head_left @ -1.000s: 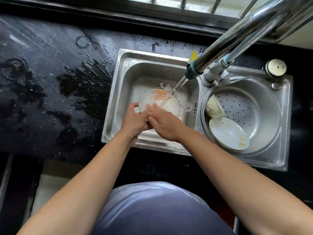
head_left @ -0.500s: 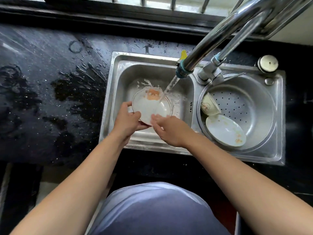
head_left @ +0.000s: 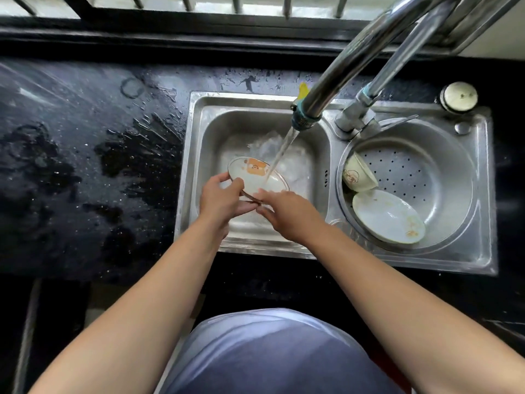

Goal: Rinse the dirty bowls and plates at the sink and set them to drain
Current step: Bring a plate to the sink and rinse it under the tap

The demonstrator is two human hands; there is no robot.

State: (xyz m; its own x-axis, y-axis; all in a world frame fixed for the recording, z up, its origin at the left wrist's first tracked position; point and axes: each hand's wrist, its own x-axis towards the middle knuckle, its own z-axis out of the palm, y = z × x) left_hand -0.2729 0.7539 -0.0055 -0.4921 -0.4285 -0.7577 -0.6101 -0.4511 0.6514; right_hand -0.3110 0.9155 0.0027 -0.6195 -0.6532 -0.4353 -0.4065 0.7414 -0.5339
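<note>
A small white plate [head_left: 255, 174] with an orange cartoon picture is tilted over the left sink basin [head_left: 216, 129], under the running water stream [head_left: 281, 155]. My left hand [head_left: 221, 197] grips its near left rim. My right hand [head_left: 287, 214] holds the near right edge, fingers against the plate's face. In the round perforated drain basket [head_left: 420, 172] on the right lie a cream bowl [head_left: 359, 173] on its side and a white plate [head_left: 389, 216] with orange specks.
The chrome faucet spout [head_left: 341, 72] crosses above the sink from the upper right. A round white knob [head_left: 458, 96] sits at the sink's back right corner. The black counter [head_left: 85, 166] to the left is wet with puddles. Window bars run along the top.
The plate has tipped from facing me to a flatter tilt and shifted slightly left under the stream. My right hand slid from its face to the near edge.
</note>
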